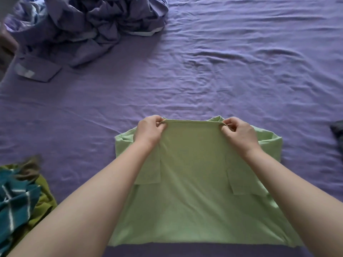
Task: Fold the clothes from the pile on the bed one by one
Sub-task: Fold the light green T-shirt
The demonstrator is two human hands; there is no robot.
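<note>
A light green cotton t-shirt [193,182] lies flat on the near middle of the bed, over a wrinkled purple bed sheet [232,62], its sleeves turned inward across the body. The left hand [149,131] pinches the left end of the shirt's doubled-over edge, fingers and thumb curled round the hem; the right hand [239,133] pinches the right end the same way, so each grip is clamped on the fabric. That edge is held over the far part of the shirt, near its collar. A pile of clothes [18,197], teal with white stripes and olive green, sits at the near left. A crumpled purple duvet [89,25] is heaped at the far left. No label or writing can be read
</note>
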